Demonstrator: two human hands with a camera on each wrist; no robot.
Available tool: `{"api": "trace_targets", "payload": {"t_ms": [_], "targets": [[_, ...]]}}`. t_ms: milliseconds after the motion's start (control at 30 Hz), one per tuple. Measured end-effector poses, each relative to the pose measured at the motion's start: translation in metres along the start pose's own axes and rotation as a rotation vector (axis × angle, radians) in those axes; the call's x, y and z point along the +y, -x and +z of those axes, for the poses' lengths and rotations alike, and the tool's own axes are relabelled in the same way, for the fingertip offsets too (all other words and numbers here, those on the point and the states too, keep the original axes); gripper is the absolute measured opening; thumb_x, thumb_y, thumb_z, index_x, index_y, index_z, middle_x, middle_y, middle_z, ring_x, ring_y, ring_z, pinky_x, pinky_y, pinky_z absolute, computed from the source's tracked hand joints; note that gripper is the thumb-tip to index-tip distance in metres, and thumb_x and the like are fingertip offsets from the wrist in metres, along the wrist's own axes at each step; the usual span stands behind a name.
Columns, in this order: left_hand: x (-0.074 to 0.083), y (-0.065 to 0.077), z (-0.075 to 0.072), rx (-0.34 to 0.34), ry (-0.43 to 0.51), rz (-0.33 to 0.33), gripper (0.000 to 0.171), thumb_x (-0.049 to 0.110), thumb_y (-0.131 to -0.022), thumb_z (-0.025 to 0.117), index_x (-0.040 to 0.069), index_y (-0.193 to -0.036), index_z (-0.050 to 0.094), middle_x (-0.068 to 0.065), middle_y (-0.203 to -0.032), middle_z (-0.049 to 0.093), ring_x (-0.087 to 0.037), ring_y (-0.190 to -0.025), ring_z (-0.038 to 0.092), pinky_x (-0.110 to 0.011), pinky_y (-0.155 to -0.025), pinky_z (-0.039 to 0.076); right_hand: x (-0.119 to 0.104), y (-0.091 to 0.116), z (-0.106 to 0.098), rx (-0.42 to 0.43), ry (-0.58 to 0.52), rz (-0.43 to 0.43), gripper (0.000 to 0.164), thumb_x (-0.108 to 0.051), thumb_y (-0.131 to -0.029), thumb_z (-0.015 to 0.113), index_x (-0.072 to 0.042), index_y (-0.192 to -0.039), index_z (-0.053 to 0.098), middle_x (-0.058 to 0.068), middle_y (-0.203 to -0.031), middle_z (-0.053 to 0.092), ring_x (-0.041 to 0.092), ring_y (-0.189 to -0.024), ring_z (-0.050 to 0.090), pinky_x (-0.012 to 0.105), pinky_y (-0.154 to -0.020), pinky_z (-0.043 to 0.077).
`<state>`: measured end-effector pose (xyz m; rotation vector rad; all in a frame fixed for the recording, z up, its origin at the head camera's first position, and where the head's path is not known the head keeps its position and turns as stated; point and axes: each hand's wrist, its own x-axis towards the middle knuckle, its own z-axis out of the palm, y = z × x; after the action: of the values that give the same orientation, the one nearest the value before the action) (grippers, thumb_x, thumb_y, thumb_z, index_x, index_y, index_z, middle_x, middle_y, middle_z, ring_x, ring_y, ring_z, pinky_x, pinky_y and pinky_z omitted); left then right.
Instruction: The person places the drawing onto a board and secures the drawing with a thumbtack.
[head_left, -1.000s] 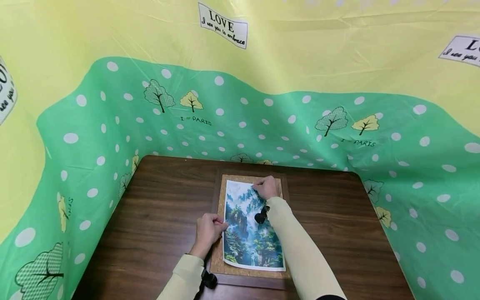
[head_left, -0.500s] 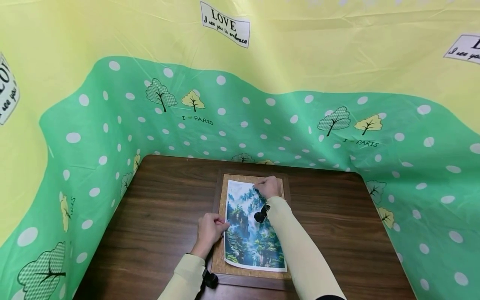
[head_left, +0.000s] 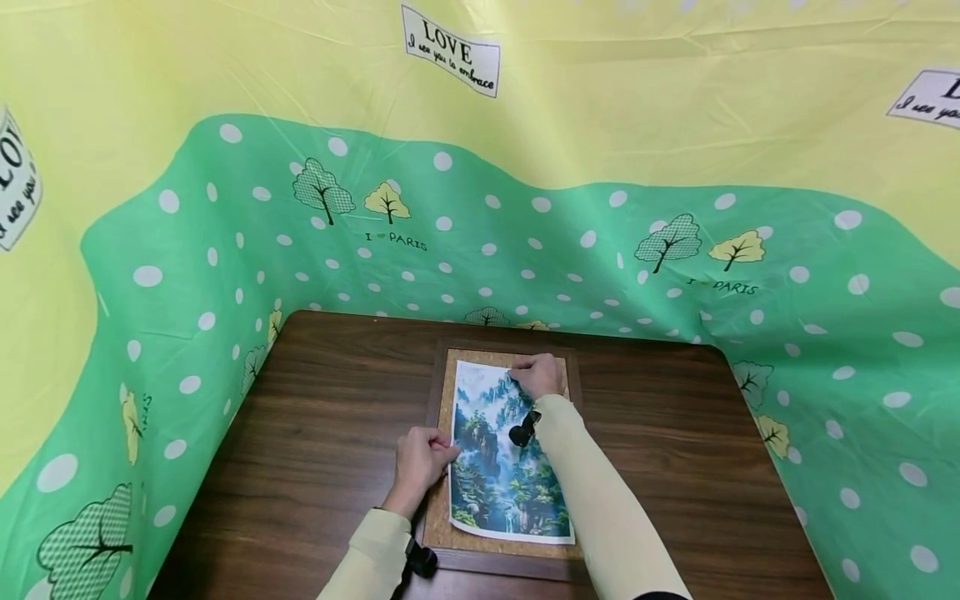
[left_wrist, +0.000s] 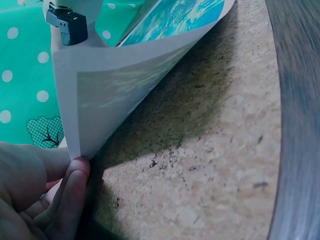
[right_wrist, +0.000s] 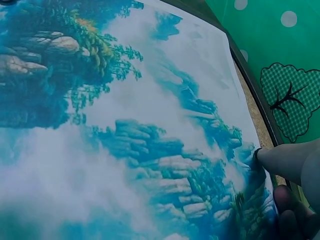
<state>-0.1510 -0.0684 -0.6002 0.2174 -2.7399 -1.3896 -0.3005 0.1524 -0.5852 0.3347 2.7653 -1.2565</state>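
Note:
A landscape print (head_left: 480, 467) with blue-green mountains lies over a framed cork board (head_left: 444, 536) on the table. My left hand (head_left: 422, 467) pinches its left edge between thumb and finger. The left wrist view shows that edge of the print (left_wrist: 110, 85) lifted and bent back above the cork (left_wrist: 220, 150). At the print's top edge, toward the right, my right hand (head_left: 538, 377) grips the paper. In the right wrist view the thumb (right_wrist: 282, 162) presses on the printed face, while the other fingers sit past the edge. A small dark spot shows at the thumb tip.
The brown wood-grain table (head_left: 330, 400) spreads on both sides of the board. Behind it and at the sides hangs a green and yellow cloth (head_left: 525, 225). Small black cameras (head_left: 522, 431) sit on both wrists, and the right forearm (head_left: 615, 500) passes over the board's right side.
Both hands keep their places on the print. The whole view has shifted very slightly; nothing else visibly differs.

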Motion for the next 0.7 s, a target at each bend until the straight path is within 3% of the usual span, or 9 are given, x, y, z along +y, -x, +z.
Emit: {"api": "trace_targets", "payload": {"t_ms": [300, 700], "targets": [[-0.0013, 0.0002, 0.0015, 0.005, -0.005, -0.01, 0.021, 0.018, -0.079, 0.087, 0.017, -0.066, 0.07, 0.008, -0.058, 0.061, -0.006, -0.049, 0.053, -0.028, -0.055, 0.047, 0.0014, -0.0027, 0.0014, 0.005, -0.015, 0.009, 0.01, -0.026, -0.087, 0.08, -0.018, -0.093, 0.082, 0.005, -0.098, 0.074, 0.027, -0.09, 0.063, 0.047, -0.081, 0.049], [-0.0014, -0.0005, 0.0011, -0.003, 0.006, -0.011, 0.022, 0.017, -0.078, 0.087, 0.016, -0.065, 0.07, 0.007, -0.056, 0.062, -0.006, -0.047, 0.054, -0.027, -0.054, 0.047, -0.0022, -0.0001, 0.0065, 0.06, -0.036, 0.034, 0.009, -0.024, -0.088, 0.079, -0.016, -0.09, 0.082, 0.007, -0.101, 0.073, 0.029, -0.098, 0.061, 0.053, -0.094, 0.044]]}}
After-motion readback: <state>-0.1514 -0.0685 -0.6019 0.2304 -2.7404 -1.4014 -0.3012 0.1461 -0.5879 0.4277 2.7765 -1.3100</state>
